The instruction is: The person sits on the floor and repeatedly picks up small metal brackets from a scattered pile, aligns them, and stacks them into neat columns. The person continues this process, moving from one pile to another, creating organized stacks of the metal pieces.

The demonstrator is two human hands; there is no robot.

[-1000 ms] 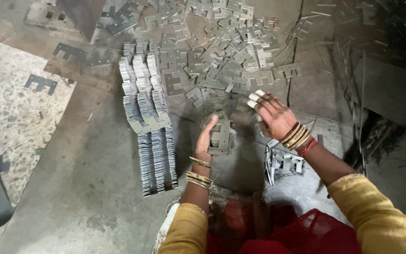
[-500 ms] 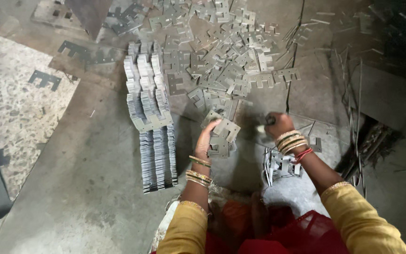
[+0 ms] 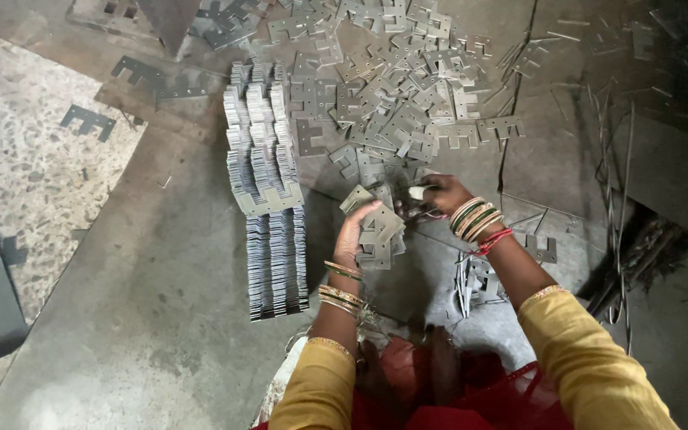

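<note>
The left hand is curling its fingers around a small bundle of flat grey metal stampings, gripping the comb-shaped plates from the side while they are standing tilted on the concrete floor. Just to its right, the right hand is closing into a loose fist with the knuckles up, and something pale is showing at its fingertips, though it is too small to tell what is being pinched there; the hand is hovering right beside the top edge of the held bundle. Both wrists are wearing stacked bangles, and yellow sleeves are covering the forearms. Immediately to the left of the left hand, a long neat row of stacked stampings is lying on the floor, running away from the person, its nearer part lying flatter than its far part. Beyond both hands, a loose heap of the same plates is spreading across the floor. Near the right forearm, a few more plates are leaning together. Thin metal strips are lying well off to the right.
</note>
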